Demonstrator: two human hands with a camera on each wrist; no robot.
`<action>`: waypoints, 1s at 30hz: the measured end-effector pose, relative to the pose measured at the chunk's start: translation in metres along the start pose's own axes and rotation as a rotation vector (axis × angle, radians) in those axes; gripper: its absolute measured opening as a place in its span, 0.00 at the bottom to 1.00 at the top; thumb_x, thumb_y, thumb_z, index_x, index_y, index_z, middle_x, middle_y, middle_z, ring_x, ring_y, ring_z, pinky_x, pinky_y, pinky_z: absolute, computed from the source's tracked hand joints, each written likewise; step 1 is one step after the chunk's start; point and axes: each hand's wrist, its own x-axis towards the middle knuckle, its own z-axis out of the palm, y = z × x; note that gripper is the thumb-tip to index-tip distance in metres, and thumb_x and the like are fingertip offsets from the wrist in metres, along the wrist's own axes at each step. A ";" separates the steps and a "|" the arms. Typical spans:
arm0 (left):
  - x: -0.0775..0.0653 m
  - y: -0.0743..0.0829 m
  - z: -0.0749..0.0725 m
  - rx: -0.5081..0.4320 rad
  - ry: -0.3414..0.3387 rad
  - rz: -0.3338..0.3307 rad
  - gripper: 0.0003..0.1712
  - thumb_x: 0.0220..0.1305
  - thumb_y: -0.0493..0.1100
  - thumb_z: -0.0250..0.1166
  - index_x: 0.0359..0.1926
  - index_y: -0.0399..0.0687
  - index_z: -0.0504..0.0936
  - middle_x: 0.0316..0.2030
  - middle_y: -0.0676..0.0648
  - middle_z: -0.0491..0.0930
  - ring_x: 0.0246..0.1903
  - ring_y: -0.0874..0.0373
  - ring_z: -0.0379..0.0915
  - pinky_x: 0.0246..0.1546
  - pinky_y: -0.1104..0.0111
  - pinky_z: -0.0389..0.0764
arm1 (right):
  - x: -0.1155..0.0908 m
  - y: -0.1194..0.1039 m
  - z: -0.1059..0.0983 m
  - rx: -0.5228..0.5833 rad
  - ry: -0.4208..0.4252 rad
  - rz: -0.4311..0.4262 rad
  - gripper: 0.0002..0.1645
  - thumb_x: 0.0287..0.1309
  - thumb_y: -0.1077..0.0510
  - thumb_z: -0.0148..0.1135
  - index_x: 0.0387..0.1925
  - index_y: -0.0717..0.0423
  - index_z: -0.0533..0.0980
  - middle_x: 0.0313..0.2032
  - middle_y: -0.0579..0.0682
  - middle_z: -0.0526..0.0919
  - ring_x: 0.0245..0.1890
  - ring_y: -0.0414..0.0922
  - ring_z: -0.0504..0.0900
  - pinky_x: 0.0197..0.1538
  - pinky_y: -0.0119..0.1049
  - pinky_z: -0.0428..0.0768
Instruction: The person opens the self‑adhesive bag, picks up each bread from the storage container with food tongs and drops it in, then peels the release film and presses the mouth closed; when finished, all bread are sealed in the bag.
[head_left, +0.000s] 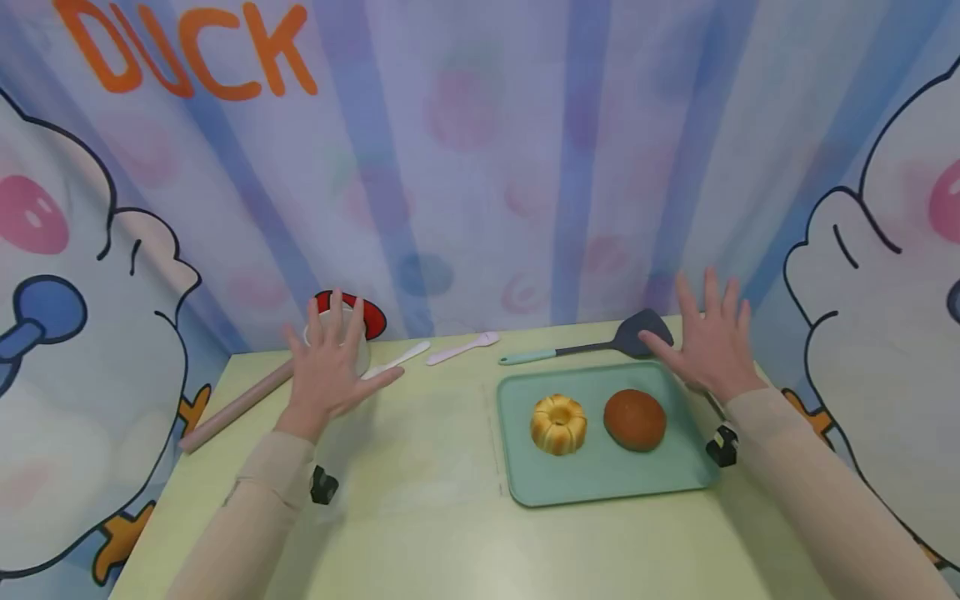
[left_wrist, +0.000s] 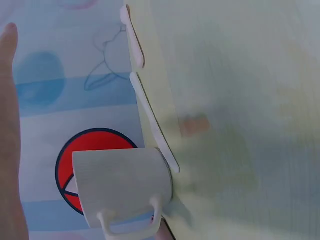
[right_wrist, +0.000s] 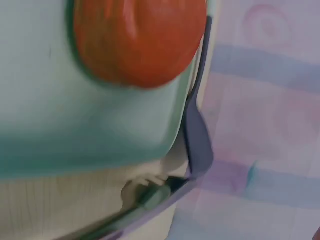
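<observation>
My left hand (head_left: 327,367) is raised with its fingers spread, in front of a white mug (left_wrist: 122,185) that it mostly hides in the head view. Beside the mug lies a slim white utensil (head_left: 405,357), then a pale pink spoon (head_left: 462,348). My right hand (head_left: 712,346), also spread and holding nothing, overlaps the right end of a green tray (head_left: 615,483). On the tray sit a yellow fluted cake (head_left: 558,425) and a round brown bun (head_left: 634,420). Just left of the right hand's thumb is a dark spatula (head_left: 645,332) with a mint handle.
A pinkish-brown rolling pin (head_left: 236,408) lies slanted at the left of the pale yellow table (head_left: 420,542). Another long utensil (right_wrist: 150,200) lies past the tray's end, partly hidden by my right hand in the head view. A printed curtain (head_left: 480,167) stands along the back.
</observation>
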 end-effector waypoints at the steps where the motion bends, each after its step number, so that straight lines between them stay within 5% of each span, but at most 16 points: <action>1: -0.001 0.002 0.000 -0.006 0.006 0.004 0.70 0.56 0.87 0.55 0.86 0.57 0.39 0.85 0.43 0.28 0.81 0.29 0.27 0.68 0.20 0.36 | -0.001 -0.003 -0.002 0.022 -0.002 -0.005 0.63 0.65 0.25 0.58 0.85 0.50 0.42 0.83 0.68 0.33 0.79 0.77 0.33 0.72 0.80 0.44; 5: -0.008 0.009 0.000 -0.076 0.029 0.040 0.67 0.59 0.84 0.56 0.85 0.54 0.46 0.85 0.43 0.31 0.82 0.32 0.29 0.69 0.21 0.35 | -0.006 -0.018 -0.002 0.146 0.007 -0.083 0.59 0.68 0.31 0.61 0.85 0.53 0.45 0.82 0.70 0.39 0.80 0.75 0.37 0.74 0.77 0.48; 13: -0.022 0.033 0.003 -0.314 0.016 0.084 0.52 0.69 0.69 0.61 0.83 0.50 0.55 0.83 0.36 0.47 0.78 0.32 0.52 0.69 0.23 0.50 | -0.018 -0.074 -0.005 0.384 -0.040 -0.206 0.53 0.72 0.42 0.64 0.85 0.51 0.48 0.84 0.62 0.43 0.82 0.65 0.45 0.73 0.74 0.57; 20: -0.032 0.062 0.009 -0.418 -0.045 0.114 0.50 0.71 0.67 0.61 0.84 0.53 0.54 0.82 0.39 0.52 0.79 0.40 0.53 0.73 0.29 0.52 | -0.026 -0.124 -0.003 0.474 -0.096 -0.302 0.52 0.72 0.43 0.64 0.85 0.49 0.48 0.84 0.57 0.45 0.82 0.61 0.47 0.74 0.71 0.59; 24: -0.040 0.072 0.021 -0.469 -0.096 0.139 0.48 0.73 0.66 0.60 0.84 0.55 0.53 0.81 0.41 0.56 0.77 0.41 0.60 0.72 0.36 0.65 | -0.034 -0.151 0.005 0.526 -0.169 -0.346 0.51 0.72 0.42 0.65 0.84 0.48 0.50 0.84 0.54 0.47 0.83 0.58 0.48 0.75 0.68 0.61; 30: -0.051 0.085 0.042 -0.523 -0.128 0.196 0.42 0.74 0.60 0.63 0.79 0.46 0.65 0.77 0.37 0.65 0.74 0.38 0.65 0.71 0.40 0.68 | -0.042 -0.188 0.030 0.541 -0.244 -0.444 0.49 0.72 0.41 0.64 0.83 0.50 0.54 0.83 0.55 0.52 0.82 0.57 0.51 0.76 0.63 0.62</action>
